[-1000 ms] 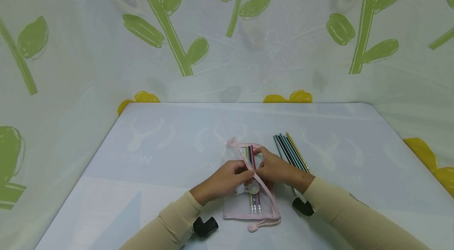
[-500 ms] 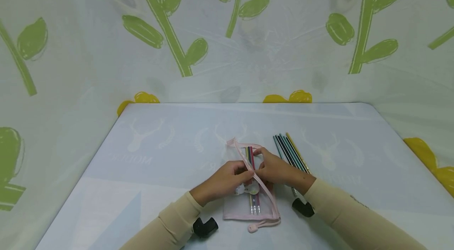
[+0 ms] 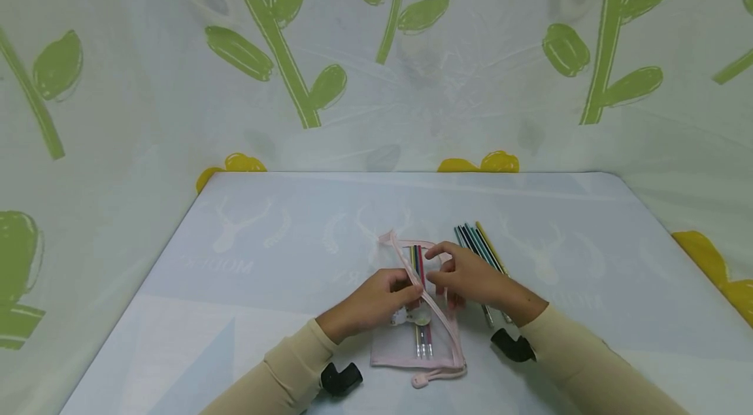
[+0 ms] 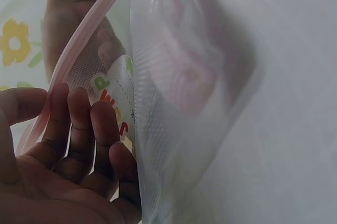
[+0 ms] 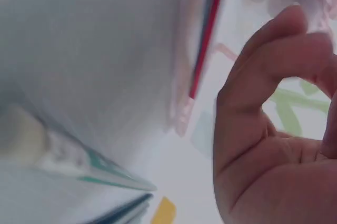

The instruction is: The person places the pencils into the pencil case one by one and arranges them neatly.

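A see-through mesh pencil case (image 3: 391, 344) with pink edging lies on the table, its mouth held apart. My left hand (image 3: 376, 300) pinches the pink zip edge (image 4: 87, 23) between thumb and forefinger, other fingers behind the mesh. Several pencils (image 3: 416, 259) in yellow, blue and red lie inside the case; a red pencil (image 5: 208, 39) also shows through in the right wrist view. Beside the case's right edge my right hand (image 3: 479, 274) hovers with bent, spread fingers and nothing between them. Partly under that hand's view lies a bunch of loose pencils (image 3: 479, 245).
The pale table (image 3: 247, 258) meets a flower-printed backdrop (image 3: 447, 101) at its far edge. A pink zip pull (image 3: 420, 379) dangles at the case's near corner. Black wrist-camera mounts (image 3: 341, 379) sit at both sleeves.
My right hand has let go at the pencils inside the case and drawn back to the right, fingers parting. The left hand keeps its pinch on the edge.
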{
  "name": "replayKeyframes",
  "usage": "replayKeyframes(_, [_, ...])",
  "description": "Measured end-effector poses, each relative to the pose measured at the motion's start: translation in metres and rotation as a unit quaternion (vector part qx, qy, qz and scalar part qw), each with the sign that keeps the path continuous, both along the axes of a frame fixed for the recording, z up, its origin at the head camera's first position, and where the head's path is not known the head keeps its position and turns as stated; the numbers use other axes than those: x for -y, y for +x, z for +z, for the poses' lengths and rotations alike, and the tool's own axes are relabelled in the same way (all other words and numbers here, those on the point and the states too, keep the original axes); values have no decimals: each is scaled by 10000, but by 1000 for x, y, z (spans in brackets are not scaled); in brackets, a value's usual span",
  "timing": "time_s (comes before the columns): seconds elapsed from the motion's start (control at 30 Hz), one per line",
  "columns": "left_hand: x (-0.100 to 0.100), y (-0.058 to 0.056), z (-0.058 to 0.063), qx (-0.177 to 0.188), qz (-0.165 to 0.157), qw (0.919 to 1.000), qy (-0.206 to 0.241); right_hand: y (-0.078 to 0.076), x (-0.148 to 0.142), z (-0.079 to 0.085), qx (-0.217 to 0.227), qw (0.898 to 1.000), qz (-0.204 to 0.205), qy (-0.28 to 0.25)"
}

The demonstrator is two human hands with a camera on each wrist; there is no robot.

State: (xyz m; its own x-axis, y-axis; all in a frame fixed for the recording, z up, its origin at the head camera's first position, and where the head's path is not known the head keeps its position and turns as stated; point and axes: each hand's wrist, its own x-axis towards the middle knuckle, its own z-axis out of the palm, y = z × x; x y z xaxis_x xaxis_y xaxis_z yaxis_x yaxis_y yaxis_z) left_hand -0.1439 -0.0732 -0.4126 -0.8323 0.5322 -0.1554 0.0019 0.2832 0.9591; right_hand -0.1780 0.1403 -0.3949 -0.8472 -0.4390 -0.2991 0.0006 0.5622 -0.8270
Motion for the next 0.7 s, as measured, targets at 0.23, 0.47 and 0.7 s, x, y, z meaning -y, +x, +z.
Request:
replayKeyframes(0.23, [0, 0, 1, 22, -7, 10000, 55, 5, -2, 11, -1331, 9895, -433, 351])
replayKeyframes(0.47, [3, 1, 1, -11, 28, 10000, 89, 7, -7, 17, -1917, 9783, -431, 659])
replayKeyframes(0.7, [2, 1, 1, -56, 18, 10000, 44, 5, -17, 16, -2209, 9660, -183, 1334])
